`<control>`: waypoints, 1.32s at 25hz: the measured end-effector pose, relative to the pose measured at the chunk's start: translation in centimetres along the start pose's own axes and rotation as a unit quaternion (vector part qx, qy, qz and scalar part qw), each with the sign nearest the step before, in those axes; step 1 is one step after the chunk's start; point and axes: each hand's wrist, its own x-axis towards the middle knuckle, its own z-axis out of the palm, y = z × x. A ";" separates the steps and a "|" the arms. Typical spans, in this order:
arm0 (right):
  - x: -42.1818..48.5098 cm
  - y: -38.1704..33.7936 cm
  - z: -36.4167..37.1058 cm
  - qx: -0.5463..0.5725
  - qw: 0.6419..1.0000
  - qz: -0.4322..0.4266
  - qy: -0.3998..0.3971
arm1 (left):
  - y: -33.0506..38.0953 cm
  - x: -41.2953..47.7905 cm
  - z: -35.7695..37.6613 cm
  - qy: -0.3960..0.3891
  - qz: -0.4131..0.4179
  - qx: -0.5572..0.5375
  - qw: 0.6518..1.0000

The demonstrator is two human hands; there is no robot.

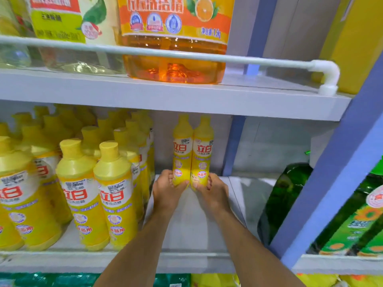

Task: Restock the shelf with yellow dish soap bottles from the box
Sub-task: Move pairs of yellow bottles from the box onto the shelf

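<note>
Both arms reach deep into the middle shelf (186,230), one yellow bottle per hand. Left hand (165,192) has its fingers wrapped round the base of the left bottle (182,154), right hand (213,191) grips the right bottle (202,156), both upright and touching each other near the back. Packed yellow bottles (87,183) stand just to the left, a big orange jug (174,38) on the shelf above

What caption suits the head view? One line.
Left hand and right hand grip two upright yellow plastic dish soap bottles at the white shelf.
</note>
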 end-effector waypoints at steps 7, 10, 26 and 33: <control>1.7 0.2 0.9 0.036 0.999 0.019 0.013 | 0.0 1.8 0.6 -0.007 -0.021 -0.033 0.999; 2.7 1.1 1.4 0.063 0.998 0.020 -0.010 | -0.1 2.3 0.7 -0.011 -0.022 -0.033 0.999; 2.7 1.2 1.2 0.009 1.000 -0.013 0.020 | -0.2 2.7 1.0 0.005 -0.026 -0.017 0.999; 2.4 0.5 0.7 -0.004 1.000 -0.025 0.015 | -0.2 2.6 0.9 0.008 -0.016 -0.010 1.000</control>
